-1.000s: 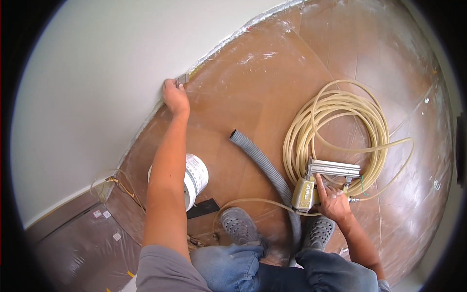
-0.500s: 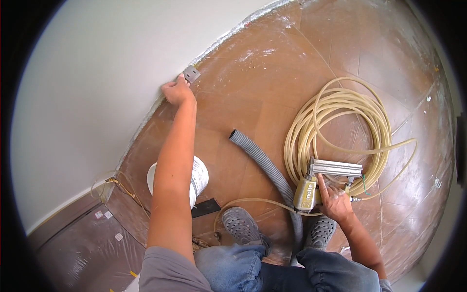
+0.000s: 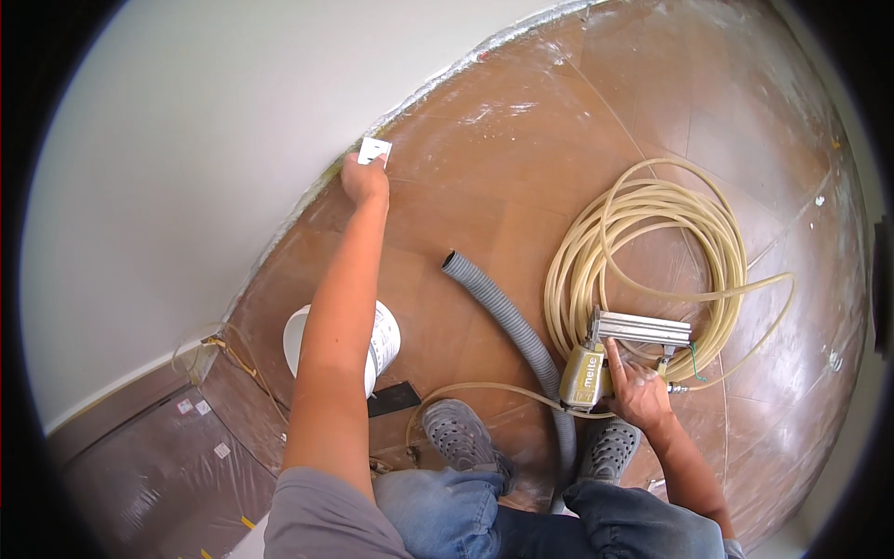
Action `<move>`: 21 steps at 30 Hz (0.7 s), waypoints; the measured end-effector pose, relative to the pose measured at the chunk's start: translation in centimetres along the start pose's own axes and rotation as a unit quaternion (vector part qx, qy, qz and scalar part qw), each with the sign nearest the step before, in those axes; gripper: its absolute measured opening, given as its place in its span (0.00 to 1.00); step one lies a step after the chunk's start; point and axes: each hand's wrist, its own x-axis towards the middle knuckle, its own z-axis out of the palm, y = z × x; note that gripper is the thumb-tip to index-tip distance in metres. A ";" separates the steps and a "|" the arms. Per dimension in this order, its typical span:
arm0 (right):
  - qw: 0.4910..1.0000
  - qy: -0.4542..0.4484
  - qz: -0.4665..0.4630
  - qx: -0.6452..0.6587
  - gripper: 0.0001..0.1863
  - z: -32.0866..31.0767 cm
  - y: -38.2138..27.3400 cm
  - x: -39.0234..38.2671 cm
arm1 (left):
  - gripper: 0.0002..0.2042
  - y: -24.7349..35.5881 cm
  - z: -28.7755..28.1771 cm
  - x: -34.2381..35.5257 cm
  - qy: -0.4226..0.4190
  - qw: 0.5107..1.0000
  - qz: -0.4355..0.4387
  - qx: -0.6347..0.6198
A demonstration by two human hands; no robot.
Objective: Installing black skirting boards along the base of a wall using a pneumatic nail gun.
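Note:
My left hand [image 3: 365,183] reaches far forward to the foot of the wall, its fingers closed on a small flat plate [image 3: 374,148] with dark slots. The plate's face shines bright white, and its lower edge is hidden by the fingers. Low on the right, my right hand [image 3: 643,393] is wrapped round the grip of a pneumatic nail gun [image 3: 585,374]. Its index finger lies stretched along the tool's body. The gun's silver magazine [image 3: 643,327] points right, and an air hose connects at the handle's end.
A coiled yellowish air hose [image 3: 566,252] lies on the film-covered floor [image 3: 447,205] behind the gun. A grey corrugated hose [image 3: 503,312] runs to my feet. Partly under my left forearm is a white bucket [image 3: 386,340], beside a black flat piece [image 3: 394,399]. The pale wall [image 3: 186,168] rises at left.
My left hand has shifted slightly right, away from the wall. The plate has turned in its fingers, from dull grey to bright white. My right hand and the nail gun stay nearly still.

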 end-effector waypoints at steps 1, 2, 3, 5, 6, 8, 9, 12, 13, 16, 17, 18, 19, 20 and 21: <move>1.000 -0.018 0.010 0.003 0.62 0.0 -0.1 0.1 | 0.14 -0.4 -0.5 0.5 0.024 0.998 0.030 0.049; 0.999 -0.037 0.020 0.005 0.63 0.0 -0.1 0.1 | 0.12 -0.8 -1.0 1.1 0.048 0.992 0.060 0.098; 0.999 -0.037 0.022 0.005 0.63 -0.1 -0.1 0.1 | 0.12 -0.9 -1.2 1.1 0.046 0.992 0.059 0.098; 1.000 -0.012 0.013 0.005 0.60 -0.2 0.0 0.1 | 0.09 -1.0 -1.4 1.2 0.087 0.991 0.080 0.063; 1.000 -0.013 0.014 0.006 0.60 -0.2 0.0 0.1 | 0.09 -0.9 -1.5 1.1 0.086 0.991 0.080 0.064; 1.000 0.000 0.010 0.006 0.60 -0.1 -0.1 0.1 | 0.09 -0.5 -1.7 1.1 0.101 0.994 0.035 -0.035; 1.000 0.010 0.003 0.011 0.60 -0.2 -0.1 0.2 | 0.09 -0.4 -1.8 1.1 0.101 0.994 0.034 -0.034; 1.000 0.015 0.001 0.017 0.60 -0.2 -0.2 0.2 | 0.09 0.0 -1.9 1.4 0.122 0.990 0.067 -0.004; 1.000 0.014 0.002 0.017 0.60 -0.2 -0.2 0.2 | 0.09 0.3 -1.9 1.4 0.134 0.989 0.057 -0.014; 1.000 0.008 0.005 0.016 0.60 0.0 0.0 0.1 | 0.11 1.8 -2.1 0.9 0.130 0.991 0.016 -0.032; 1.000 0.006 0.004 0.012 0.60 0.0 0.1 0.0 | 0.12 2.3 -2.0 0.4 0.114 0.993 -0.014 -0.040; 1.000 0.007 0.000 0.009 0.60 0.0 0.1 0.1 | 0.12 2.2 -2.2 0.5 0.115 0.993 -0.013 -0.039; 1.000 0.007 -0.001 0.010 0.60 -0.1 0.0 0.2 | 0.13 2.1 -2.4 0.6 0.096 0.992 -0.030 -0.075; 1.000 0.009 -0.003 0.006 0.60 -0.3 -0.1 0.3 | 0.14 2.0 -2.5 0.7 0.076 0.990 -0.048 -0.110; 1.000 0.009 -0.003 0.001 0.60 -0.4 -0.1 0.3 | 0.14 2.1 -2.5 0.5 0.074 0.990 -0.049 -0.110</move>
